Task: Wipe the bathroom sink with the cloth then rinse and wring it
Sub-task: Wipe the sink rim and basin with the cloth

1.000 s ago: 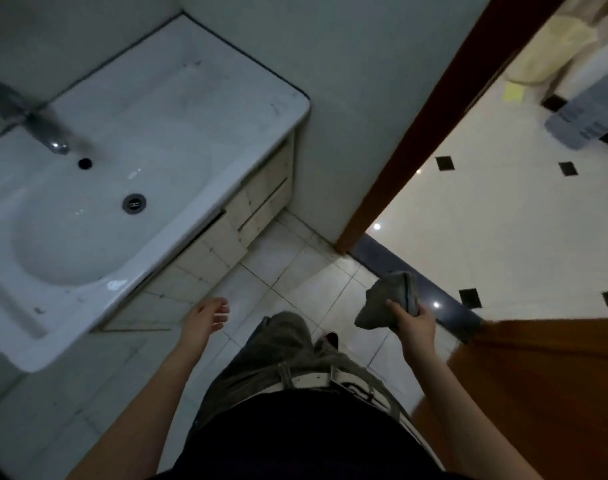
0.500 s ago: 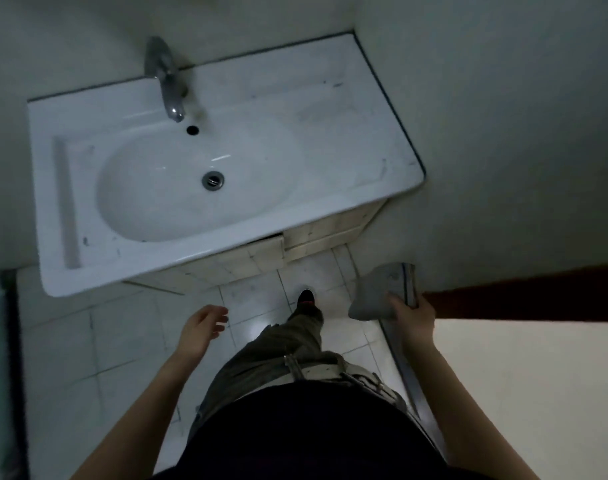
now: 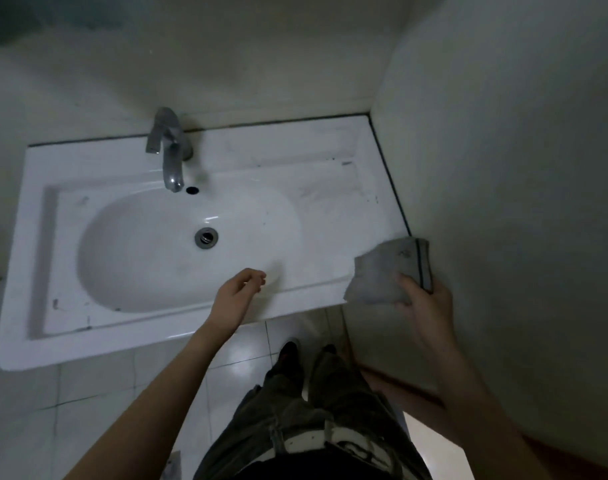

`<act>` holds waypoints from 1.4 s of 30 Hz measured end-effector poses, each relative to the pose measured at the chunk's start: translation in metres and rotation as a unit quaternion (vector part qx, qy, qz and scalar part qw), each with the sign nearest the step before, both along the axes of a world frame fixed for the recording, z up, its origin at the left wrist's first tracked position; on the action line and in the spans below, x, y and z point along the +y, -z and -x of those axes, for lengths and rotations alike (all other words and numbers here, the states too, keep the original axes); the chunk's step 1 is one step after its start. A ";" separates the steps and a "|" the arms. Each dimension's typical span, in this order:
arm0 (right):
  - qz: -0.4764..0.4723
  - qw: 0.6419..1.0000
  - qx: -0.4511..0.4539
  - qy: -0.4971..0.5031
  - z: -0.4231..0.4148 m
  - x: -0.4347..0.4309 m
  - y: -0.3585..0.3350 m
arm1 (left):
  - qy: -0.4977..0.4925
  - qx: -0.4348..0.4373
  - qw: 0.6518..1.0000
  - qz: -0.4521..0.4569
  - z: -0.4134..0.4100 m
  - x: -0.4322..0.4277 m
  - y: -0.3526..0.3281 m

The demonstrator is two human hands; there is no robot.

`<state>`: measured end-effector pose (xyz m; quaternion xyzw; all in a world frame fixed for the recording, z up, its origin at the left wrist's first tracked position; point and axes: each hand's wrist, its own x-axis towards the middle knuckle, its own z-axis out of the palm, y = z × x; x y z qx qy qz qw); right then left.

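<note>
A white bathroom sink (image 3: 330, 216) fills the middle of the head view, with an oval basin, a drain (image 3: 206, 237) and a metal tap (image 3: 169, 150) at its back edge. Dark smudges mark the flat ledge to the right of the basin. My right hand (image 3: 425, 303) holds a folded grey cloth (image 3: 382, 275) with a dark stripe, above the sink's front right corner. My left hand (image 3: 236, 299) hovers over the front rim of the basin, fingers loosely curled and holding nothing.
A pale wall (image 3: 503, 168) stands close on the right, touching the sink's right edge, and another runs behind the tap. White floor tiles (image 3: 98, 393) lie below the sink. My legs and feet (image 3: 306, 375) stand just in front of it.
The view has swung from the doorway to face the sink. I have stepped closer, and both hands have risen from floor level to the sink's front edge, the cloth still in my right hand.
</note>
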<state>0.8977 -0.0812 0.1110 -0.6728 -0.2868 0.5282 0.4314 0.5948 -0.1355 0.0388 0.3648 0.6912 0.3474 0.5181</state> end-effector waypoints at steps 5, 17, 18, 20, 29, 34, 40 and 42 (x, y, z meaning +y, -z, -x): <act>-0.069 0.988 -0.093 -0.103 0.017 0.079 0.009 | 0.021 0.120 0.990 0.063 0.002 0.020 0.042; -0.043 0.820 -0.313 -0.478 0.093 0.141 0.107 | 0.225 0.409 0.881 0.081 0.014 0.017 0.060; -0.064 0.794 -0.353 -0.490 0.094 0.138 0.109 | 0.223 0.417 0.878 0.072 0.017 0.013 0.062; -0.153 0.712 -0.463 -0.504 0.091 0.131 0.114 | 0.212 0.429 0.877 0.044 0.022 0.005 0.068; -0.261 0.593 -0.417 -0.638 0.094 0.116 0.148 | 0.190 0.446 0.874 0.008 0.024 0.003 0.071; -0.304 0.531 -0.462 -0.642 0.088 0.147 0.164 | 0.190 0.449 0.873 -0.001 0.024 0.003 0.070; -0.254 0.629 -0.552 -0.485 0.105 0.257 0.179 | 0.192 0.446 0.874 -0.011 0.026 0.004 0.075; -0.232 0.652 -0.567 -0.447 0.132 0.267 0.180 | 0.190 0.447 0.874 -0.012 0.026 0.004 0.076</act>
